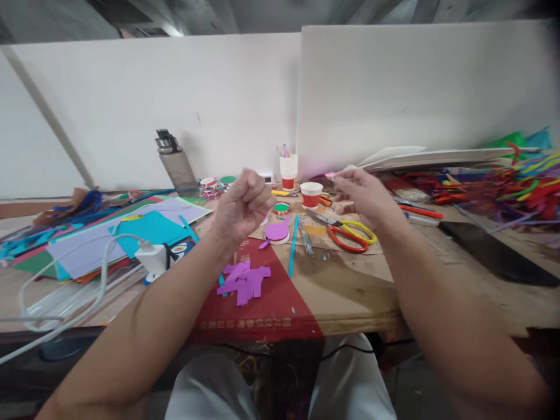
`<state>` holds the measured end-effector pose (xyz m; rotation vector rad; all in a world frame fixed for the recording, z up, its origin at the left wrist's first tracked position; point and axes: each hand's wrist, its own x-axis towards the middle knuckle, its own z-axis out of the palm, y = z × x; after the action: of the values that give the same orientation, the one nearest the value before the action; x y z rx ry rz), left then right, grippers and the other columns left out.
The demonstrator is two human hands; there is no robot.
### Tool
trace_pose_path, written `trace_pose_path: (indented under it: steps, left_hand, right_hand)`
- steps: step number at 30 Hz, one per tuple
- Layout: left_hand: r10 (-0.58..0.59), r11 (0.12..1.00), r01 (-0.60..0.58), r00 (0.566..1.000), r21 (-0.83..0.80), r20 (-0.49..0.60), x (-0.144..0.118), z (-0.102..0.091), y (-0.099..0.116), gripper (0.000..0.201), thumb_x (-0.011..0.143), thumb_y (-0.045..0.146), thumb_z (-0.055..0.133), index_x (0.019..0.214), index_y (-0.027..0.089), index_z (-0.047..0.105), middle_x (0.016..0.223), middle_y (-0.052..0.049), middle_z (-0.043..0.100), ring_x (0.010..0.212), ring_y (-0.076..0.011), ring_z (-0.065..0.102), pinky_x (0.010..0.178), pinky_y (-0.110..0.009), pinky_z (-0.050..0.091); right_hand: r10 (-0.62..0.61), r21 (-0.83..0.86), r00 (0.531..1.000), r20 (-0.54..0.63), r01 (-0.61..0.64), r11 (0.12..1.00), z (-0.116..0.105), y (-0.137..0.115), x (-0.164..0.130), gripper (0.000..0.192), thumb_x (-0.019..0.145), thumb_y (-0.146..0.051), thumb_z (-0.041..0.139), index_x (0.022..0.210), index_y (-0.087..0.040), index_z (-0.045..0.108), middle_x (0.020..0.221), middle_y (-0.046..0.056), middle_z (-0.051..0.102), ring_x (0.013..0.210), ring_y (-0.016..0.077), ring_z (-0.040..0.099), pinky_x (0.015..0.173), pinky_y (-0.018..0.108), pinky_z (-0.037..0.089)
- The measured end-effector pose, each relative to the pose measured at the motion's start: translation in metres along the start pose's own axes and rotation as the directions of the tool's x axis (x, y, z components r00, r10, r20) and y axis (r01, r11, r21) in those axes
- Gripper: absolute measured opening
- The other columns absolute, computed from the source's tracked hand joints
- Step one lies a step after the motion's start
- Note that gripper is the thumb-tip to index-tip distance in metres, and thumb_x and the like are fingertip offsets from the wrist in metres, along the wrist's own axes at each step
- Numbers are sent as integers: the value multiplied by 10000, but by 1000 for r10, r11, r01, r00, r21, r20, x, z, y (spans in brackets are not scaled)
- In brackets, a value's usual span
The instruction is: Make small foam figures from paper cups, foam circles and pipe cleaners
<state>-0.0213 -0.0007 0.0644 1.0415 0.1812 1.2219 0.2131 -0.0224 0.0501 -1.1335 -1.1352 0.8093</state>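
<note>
White partition boards back a cluttered counter [350,297] covered in cardboard and craft scraps — both hands raised just above it, mid-frame.

Far to the left of the left hand: stack of coloured paper sheets [131,233], a white charger [153,258] with its cable looping off toward the near edge, a grey water bottle [175,163] at the back wall.

Left hand [242,207] — curled into a loose fist, knuckles up, fingers pressed together; whether it pinches anything inside, cannot tell. Below it and nearer the body lie purple paper scraps [245,281] on the red part of the cardboard. Just right of the fist: a purple paper disc [277,231] and a blue strip [293,252], long axis running away from the body, lying between the two hands.

Behind the gap between the hands: a short red-and-white paper cup [311,194], a taller one [288,170] holding pens.

Right hand [363,195] — fingers half spread, tips reaching left toward the short cup; a pink blur at the fingertips, too smeared to say if it is pinched. Directly under this hand: red and yellow scissors [350,233], handles toward the right, blades pointing left-back — the right hand is clearly the nearer one.

Right of it: black phone [494,254] flat on the counter, then a heap of pipe cleaners [503,186].
</note>
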Motion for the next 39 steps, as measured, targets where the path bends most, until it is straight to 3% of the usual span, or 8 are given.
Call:
trace_pose_path:
  steps: [4, 8, 13, 20, 23, 27, 34, 39]
  left_hand:
    - [15, 1000, -15, 1000, -11, -5, 1, -3, 3, 373, 976, 273, 481, 622, 158, 498, 513, 69, 209, 409, -50, 248, 429, -190, 271]
    - [-61, 998, 60, 998, 35, 24, -4, 3, -6, 384, 970, 291, 488, 612, 154, 499, 508, 70, 191, 413, -58, 253, 439, -189, 293]
    - [-62, 996, 58, 996, 67, 71, -6, 3, -8, 385, 975, 287, 474, 620, 148, 530, 504, 67, 207, 424, -61, 273, 462, -191, 315]
    - [-215, 949, 190, 973, 253, 77, 2, -9, -26, 243, 883, 374, 630, 1005, 171, 686, 761, -30, 597, 594, -75, 502, 516, -191, 358]
    - [-438, 860, 296, 845, 415, 307, -8, -3, -44, 483, 829, 555, 630, 1174, 218, 647, 959, -97, 654, 761, -142, 604, 565, -216, 387]
    - [-572, 786, 281, 668, 551, 475, -23, 5, -54, 572, 822, 676, 526, 1070, 182, 675, 721, -41, 594, 621, -116, 529, 555, -237, 366]
    - [-208, 964, 154, 944, 215, 256, -13, 5, -31, 439, 864, 477, 619, 584, 159, 507, 494, 60, 297, 445, -65, 302, 485, -215, 320]
    - [-186, 962, 161, 978, 219, 98, -6, 1, -40, 331, 815, 484, 682, 949, 181, 665, 776, -26, 617, 596, -75, 515, 532, -189, 379]
  right_hand:
    - [-158, -331, 977, 144, 198, 923, 16, 10, -12, 420, 761, -362, 711, 1132, -198, 602, 1249, 126, 536, 858, 185, 602, 560, 290, 536]
    - [-198, -256, 896, 398, 316, 914, 40, 15, -31, 548, 796, -345, 682, 1303, -211, 522, 1304, 121, 528, 863, 151, 595, 729, 320, 524]
    - [-83, -69, 689, 720, 190, 979, 49, 15, -42, 301, 862, -415, 622, 1063, -191, 630, 732, -12, 590, 551, 80, 473, 487, 209, 366]
    - [-345, 468, 859, 377, 144, 872, 27, -13, -44, 364, 847, -504, 650, 668, -210, 530, 534, -89, 191, 453, 70, 167, 425, 220, 183]
    - [-367, 493, 842, 395, 142, 858, 29, -16, -49, 361, 844, -503, 656, 666, -212, 538, 544, -80, 201, 461, 73, 179, 427, 222, 188]
    - [-376, 504, 856, 356, 163, 848, 27, -19, -48, 385, 822, -524, 668, 653, -218, 507, 546, -79, 190, 464, 79, 176, 411, 222, 189]
    - [-219, 314, 971, 93, 180, 932, 8, -19, -22, 399, 818, -529, 649, 641, -236, 443, 536, -87, 143, 450, 84, 109, 398, 233, 141]
    - [-186, 372, 928, 322, 57, 926, 24, -12, -34, 378, 805, -521, 667, 662, -231, 472, 553, -90, 127, 458, 78, 102, 394, 206, 142]
